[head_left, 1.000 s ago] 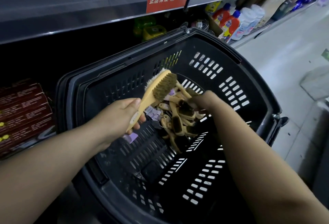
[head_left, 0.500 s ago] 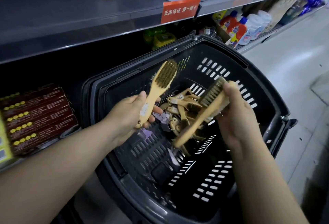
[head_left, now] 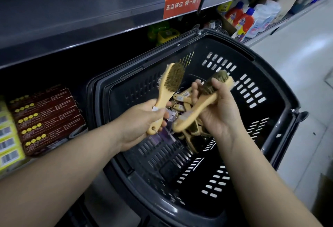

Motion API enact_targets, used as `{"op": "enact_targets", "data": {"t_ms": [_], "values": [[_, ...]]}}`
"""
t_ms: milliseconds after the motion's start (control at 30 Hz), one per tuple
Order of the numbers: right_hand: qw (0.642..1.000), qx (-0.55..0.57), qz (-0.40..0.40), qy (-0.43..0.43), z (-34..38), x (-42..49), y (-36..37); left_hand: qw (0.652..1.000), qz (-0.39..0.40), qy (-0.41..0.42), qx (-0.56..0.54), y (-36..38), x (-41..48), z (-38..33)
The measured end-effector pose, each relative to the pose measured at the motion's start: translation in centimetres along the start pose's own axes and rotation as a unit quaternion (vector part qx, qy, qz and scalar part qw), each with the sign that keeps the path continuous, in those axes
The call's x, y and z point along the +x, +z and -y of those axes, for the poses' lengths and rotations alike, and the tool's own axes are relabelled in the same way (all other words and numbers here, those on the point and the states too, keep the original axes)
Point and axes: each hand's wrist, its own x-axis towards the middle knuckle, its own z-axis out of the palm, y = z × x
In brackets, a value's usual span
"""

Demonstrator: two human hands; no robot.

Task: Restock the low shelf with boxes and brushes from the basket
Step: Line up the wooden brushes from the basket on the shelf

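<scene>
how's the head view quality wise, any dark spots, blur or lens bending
Head view: the low shelf behind the basket sits in deep shadow; the floor at right is bright, nearly washed out; wide-angle bending curves the upper shelf edge; the yellow boxes at far left are smeared, while the left-hand brush and right-hand brush look fairly sharp.

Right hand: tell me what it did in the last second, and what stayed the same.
The right hand dipped into the pile of brushes, gripped one brush and lifted it above the basket. The left hand kept holding the other brush by its handle; the pile stayed in the basket.
</scene>
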Motion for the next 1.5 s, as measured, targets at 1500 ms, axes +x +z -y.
{"op": "enact_targets", "data": {"t_ms": [1500], "values": [[0.647, -0.735, -0.159, 0.122, -5.9, 11.8, -13.3, 0.990, -0.119, -0.063, -0.052, -0.9, 1.1, 1.1]]}}
